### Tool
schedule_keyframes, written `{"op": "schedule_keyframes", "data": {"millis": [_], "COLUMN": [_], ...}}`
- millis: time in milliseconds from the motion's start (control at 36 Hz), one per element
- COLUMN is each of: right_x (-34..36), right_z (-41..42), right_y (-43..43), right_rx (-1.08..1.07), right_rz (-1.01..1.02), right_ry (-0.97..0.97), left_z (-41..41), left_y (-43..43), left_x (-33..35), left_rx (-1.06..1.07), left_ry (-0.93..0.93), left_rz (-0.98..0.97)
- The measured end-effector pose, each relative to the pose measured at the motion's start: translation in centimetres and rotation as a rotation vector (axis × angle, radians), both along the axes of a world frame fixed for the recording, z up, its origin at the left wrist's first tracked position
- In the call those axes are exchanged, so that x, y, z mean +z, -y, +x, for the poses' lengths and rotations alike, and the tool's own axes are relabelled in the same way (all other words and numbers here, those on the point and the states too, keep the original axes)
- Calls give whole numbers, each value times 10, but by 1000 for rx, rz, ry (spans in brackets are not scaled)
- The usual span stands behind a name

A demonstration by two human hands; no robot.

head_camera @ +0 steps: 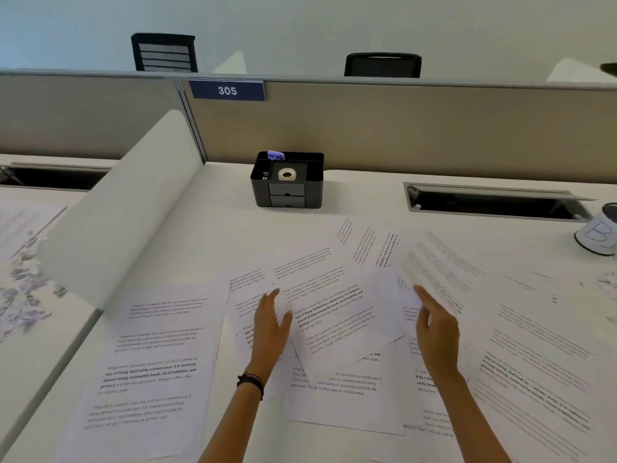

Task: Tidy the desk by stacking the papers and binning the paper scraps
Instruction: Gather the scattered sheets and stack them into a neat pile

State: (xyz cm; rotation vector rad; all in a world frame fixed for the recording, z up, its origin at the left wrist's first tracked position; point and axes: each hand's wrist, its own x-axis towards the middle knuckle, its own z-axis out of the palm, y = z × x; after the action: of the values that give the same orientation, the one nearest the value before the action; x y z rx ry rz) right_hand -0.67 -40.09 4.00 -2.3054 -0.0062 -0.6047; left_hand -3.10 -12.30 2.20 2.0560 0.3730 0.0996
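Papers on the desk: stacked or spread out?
Spread out. The papers lie overlapping at different angles across the desk; no neat pile shows.

The white tabletop (207, 228) carries loose printed sheets (150, 362), overlapping at all angles across its near half from the left edge to the right. A black organiser (287, 192) stands at the far edge (roughly mid-width), a cable slot (494, 203) to its right. A white tin (597, 235) and paper scraps (606, 282) sit at the right edge.

Organizer (287, 180) behind scattered papers (150, 362)
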Motion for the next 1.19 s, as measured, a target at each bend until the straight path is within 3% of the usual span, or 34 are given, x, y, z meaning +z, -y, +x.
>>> {"op": "schedule_keyframes", "data": {"millis": [250, 472, 639, 750, 833, 917, 1028, 1194], "right_x": [-16, -27, -29, -22, -11, -8, -11, -6], "right_z": [-35, -55, -65, -61, -53, -39, -18, 1], "right_y": [-26, -40, -47, -42, -35, -25, -7, -5], "right_rx": [412, 617, 736, 867, 747, 439, 33, -19], "right_rz": [1, -165, -181, -152, 41, 226, 256, 272], "right_ry": [-183, -296, -357, -505, -444, -325, -466, -652], "left_z": [0, 4, 0, -2, -3, -5, -7, -1], "left_y": [19, 21, 22, 18, 14, 15, 16, 7], "left_x": [8, 15, 15, 16, 17, 17, 18, 18], "left_rx": [-47, 6, 113, 169, 179, 146, 112, 115], "left_ry": [-103, -101, -106, -124, -155, -189, -200, -270], "left_rz": [-69, -151, -122, -153, -131, -56, -27, -60]}}
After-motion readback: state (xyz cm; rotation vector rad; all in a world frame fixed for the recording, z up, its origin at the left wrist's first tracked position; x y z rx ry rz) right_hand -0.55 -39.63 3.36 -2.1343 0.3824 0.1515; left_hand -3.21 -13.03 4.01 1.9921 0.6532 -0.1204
